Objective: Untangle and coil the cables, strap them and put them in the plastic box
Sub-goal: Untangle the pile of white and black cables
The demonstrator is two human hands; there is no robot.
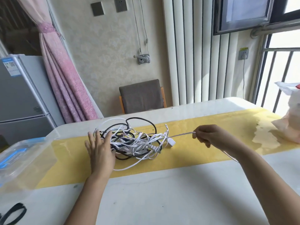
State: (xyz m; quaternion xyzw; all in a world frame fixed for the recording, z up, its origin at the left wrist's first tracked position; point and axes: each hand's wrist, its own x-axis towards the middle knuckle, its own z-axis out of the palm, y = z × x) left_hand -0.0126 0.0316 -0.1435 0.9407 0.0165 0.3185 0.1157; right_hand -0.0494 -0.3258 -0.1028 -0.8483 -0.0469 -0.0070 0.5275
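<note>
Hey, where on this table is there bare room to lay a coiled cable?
Free: the white tabletop on your side of the yellow runner, and the runner between right hand and plastic bag. Crowded: the cable tangle under the left hand.

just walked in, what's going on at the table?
A person is working on a tangle of white and black cables on the yellow runner. The left hand presses flat on its left side. The right hand pinches one white cable, stretched taut to the right. The clear plastic box sits at the left. Nothing is coiled yet.
</note>
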